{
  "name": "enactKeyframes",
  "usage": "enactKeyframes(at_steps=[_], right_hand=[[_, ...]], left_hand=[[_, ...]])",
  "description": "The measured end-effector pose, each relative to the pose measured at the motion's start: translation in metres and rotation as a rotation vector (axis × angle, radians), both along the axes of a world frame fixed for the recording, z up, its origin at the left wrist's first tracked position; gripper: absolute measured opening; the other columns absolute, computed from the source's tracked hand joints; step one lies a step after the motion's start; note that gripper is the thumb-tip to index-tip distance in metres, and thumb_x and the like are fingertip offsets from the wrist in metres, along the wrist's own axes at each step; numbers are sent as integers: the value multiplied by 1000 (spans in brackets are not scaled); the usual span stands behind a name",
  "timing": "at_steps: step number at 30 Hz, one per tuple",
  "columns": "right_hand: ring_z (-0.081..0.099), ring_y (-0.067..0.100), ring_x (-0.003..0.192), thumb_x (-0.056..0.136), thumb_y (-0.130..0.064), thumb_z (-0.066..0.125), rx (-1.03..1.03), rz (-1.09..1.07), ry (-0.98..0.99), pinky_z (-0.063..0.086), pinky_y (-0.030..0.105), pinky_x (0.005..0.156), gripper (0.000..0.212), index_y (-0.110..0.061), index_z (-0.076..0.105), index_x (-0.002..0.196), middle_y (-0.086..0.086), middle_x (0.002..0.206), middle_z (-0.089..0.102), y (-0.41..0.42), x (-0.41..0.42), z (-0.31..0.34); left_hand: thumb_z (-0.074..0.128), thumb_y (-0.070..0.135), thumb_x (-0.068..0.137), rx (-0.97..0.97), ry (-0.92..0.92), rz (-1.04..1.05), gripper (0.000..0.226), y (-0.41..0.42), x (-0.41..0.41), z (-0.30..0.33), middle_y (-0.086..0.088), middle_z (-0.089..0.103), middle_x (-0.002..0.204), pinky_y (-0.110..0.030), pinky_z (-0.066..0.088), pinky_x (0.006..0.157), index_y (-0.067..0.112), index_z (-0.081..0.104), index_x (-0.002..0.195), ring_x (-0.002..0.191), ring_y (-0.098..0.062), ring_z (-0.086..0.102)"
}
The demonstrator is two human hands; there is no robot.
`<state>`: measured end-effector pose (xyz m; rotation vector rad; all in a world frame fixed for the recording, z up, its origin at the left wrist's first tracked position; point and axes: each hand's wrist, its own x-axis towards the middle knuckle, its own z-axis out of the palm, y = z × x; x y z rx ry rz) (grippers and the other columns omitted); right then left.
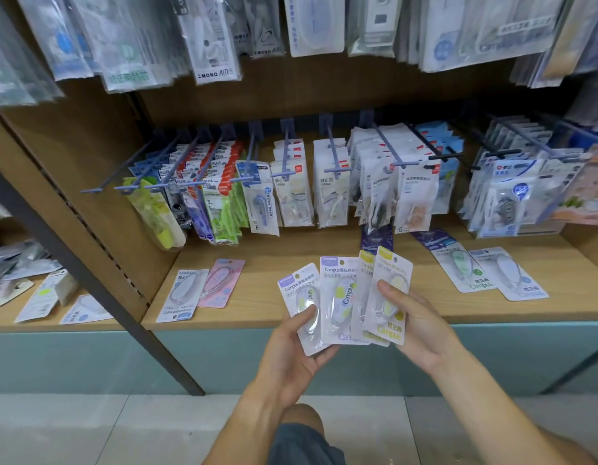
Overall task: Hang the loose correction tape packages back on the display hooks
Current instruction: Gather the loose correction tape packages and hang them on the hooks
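My left hand (pixel 290 357) and right hand (pixel 421 330) pinch a fan of four Campus correction tape packages (pixel 344 297), thumbs on the blisters, punched tops upward, presumably to sort them for the hooks (pixel 334 156). More loose packages (pixel 200 290) lie along the shelf's (pixel 274 250) front edge, at its left and right ends.

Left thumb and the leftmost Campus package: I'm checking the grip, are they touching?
Touching. The head view shows the left hand with its thumb pressed flat on the leftmost Campus package.
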<state>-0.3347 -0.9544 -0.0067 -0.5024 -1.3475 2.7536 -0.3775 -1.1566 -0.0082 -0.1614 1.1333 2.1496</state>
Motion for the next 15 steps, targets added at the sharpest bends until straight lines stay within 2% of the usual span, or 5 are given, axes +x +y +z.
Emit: enactKeyframes(at_steps=[2,5,7,11,15], right_hand=[[65,41,121,88,-17,67,40,9,2,52,58,102,50,-4,62,136,22,130,68,1,2,1],[71,37,112,87,-13,71,116,-4,-2,60,50,92,44,-4,67,130,19,123,72,-4,4,7],[73,33,108,86,-13,73,191,-18,20,62,46,89,39,-7,69,125,15,119,75,-10,4,12],[74,24,109,93,-15,70,286,-20,68,61,36,88,33,-15,67,126,7,118,77,-24,4,17],[72,23,114,98,-31,66,225,-5,3,54,42,101,32,-18,68,128,5,122,75,-23,-2,8]], left_hand=[[58,28,101,-75,64,-52,45,7,1,2,-9,71,136,-44,62,88,21,58,146,125,-36,68],[48,53,104,-185,185,-148,47,19,4,11,-7,72,134,-50,56,101,27,64,141,124,-35,68],[63,61,95,-264,295,-195,52,27,8,15,-4,73,132,-53,55,104,35,63,139,120,-30,71],[89,54,69,-370,385,-113,73,42,11,11,0,78,119,-52,61,95,34,63,134,109,-24,76],[90,32,74,-317,367,-121,65,43,11,2,-4,78,121,-45,63,88,29,64,134,110,-26,76]])
